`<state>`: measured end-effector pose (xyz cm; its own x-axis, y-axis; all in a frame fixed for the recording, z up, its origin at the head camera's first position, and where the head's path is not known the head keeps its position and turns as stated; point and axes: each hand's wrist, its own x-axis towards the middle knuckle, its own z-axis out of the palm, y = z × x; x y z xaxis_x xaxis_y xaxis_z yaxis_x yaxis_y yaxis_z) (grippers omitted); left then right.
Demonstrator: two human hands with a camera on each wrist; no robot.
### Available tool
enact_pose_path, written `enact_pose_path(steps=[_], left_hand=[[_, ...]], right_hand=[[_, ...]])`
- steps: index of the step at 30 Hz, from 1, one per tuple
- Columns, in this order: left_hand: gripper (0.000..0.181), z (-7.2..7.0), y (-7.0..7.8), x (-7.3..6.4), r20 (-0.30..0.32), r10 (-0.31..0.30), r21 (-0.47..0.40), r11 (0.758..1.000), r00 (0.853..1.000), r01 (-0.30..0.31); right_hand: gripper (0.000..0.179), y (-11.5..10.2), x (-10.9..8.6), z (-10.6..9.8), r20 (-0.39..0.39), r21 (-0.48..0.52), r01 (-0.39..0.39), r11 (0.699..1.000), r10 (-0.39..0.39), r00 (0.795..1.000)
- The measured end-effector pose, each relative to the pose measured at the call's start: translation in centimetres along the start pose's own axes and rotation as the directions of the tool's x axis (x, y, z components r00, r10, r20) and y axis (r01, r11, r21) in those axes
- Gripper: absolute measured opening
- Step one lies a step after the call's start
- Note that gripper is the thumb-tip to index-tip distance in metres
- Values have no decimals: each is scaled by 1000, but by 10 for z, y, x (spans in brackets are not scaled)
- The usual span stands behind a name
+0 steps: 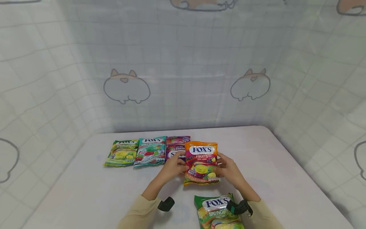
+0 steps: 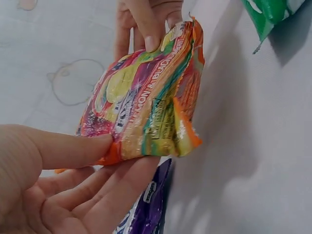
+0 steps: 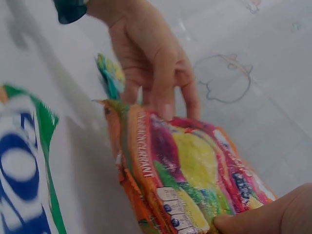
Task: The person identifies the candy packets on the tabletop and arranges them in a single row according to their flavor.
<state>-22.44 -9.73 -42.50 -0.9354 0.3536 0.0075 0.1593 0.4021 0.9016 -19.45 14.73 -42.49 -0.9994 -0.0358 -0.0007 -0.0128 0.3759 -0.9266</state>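
Observation:
Both hands hold an orange and red bag of Fox's Fruits oval candy (image 1: 201, 163) above the table, its front face up. My left hand (image 1: 172, 166) pinches its left edge, thumb on the front and fingers beneath, as the left wrist view shows. On the opposite edge, my right hand (image 1: 231, 170) grips the bag; its thumb (image 3: 258, 217) presses the printed front. A purple berries bag (image 1: 178, 147) lies just behind the left hand, partly hidden by it. Nearer the body, a green Spring Tea bag (image 1: 217, 212) lies under the right wrist, partly covered by the wrist strap.
At the left of the row lie a yellow-green Spring Tea bag (image 1: 122, 153) and a teal Mint Blossom bag (image 1: 150, 151), next to the purple one. The pale table (image 1: 85, 197) is surrounded by a checked curtain (image 1: 183, 79) with animal drawings.

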Motion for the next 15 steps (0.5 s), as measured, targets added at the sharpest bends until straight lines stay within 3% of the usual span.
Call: enact_pose_path(steps=[3,15], left_hand=[[51,1,2,8,-20,-1,-8,1000,1000,1],[42,14,3,50,-107,-61,102,992,992,72]], right_hand=[[68,2,8,-3,-4,-13,10,1000,-10,1000],[67,9,49,-13,-4,-97,39,994,-39,999]])
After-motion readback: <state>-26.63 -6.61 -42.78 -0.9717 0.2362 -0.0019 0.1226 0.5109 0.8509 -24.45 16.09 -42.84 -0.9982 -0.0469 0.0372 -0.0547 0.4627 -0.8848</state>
